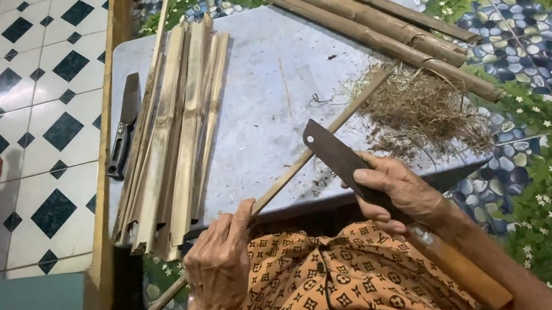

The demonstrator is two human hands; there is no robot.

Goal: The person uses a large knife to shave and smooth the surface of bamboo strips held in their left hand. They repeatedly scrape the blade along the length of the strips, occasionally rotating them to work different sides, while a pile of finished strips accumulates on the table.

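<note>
Grey and scuffed, the bench (267,73) stands on a floor mat printed with pebbles and flowers (533,42), and checkered tile (20,101) runs off to my left. My left hand (219,265) has its grip closed around a thin bamboo strip (304,162), fingers wrapped over it just at the near edge of the bench. That strip's long axis runs on a diagonal: its near end drops low past my left side, and its far end points up and to the right, across the bench top toward a heap of dry shavings (423,110). My right hand (398,193) is clenched on a broad dark cleaver (335,155), gripping where blade meets wooden handle (459,269); the blade points up and left and lies across the strip. Farther out, a bundle of split bamboo slats (176,132) lies lengthwise on my left, a second knife (124,127) just beside it. Whole bamboo poles (371,16) lie slantwise at the far right.
</note>
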